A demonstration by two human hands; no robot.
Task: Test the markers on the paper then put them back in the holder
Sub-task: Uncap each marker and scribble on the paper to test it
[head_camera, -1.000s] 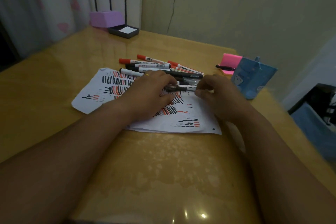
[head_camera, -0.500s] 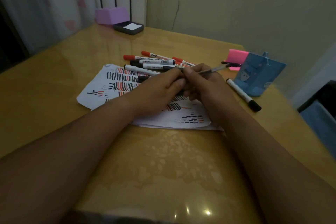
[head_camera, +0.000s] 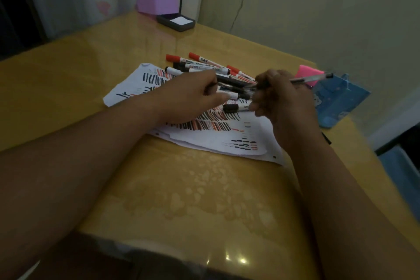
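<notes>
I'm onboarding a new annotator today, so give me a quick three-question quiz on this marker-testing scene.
1. True or false: the right hand grips a slim pen.
2. The holder is which colour? A pink, B blue, C green.
3. Fill in: the paper bears black and ___ strokes.
Key: 1 true; 2 B; 3 red.

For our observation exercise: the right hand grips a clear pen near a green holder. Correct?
Wrong in one respect: the head view shows the holder is blue, not green. The right hand does grip the clear pen near it.
</notes>
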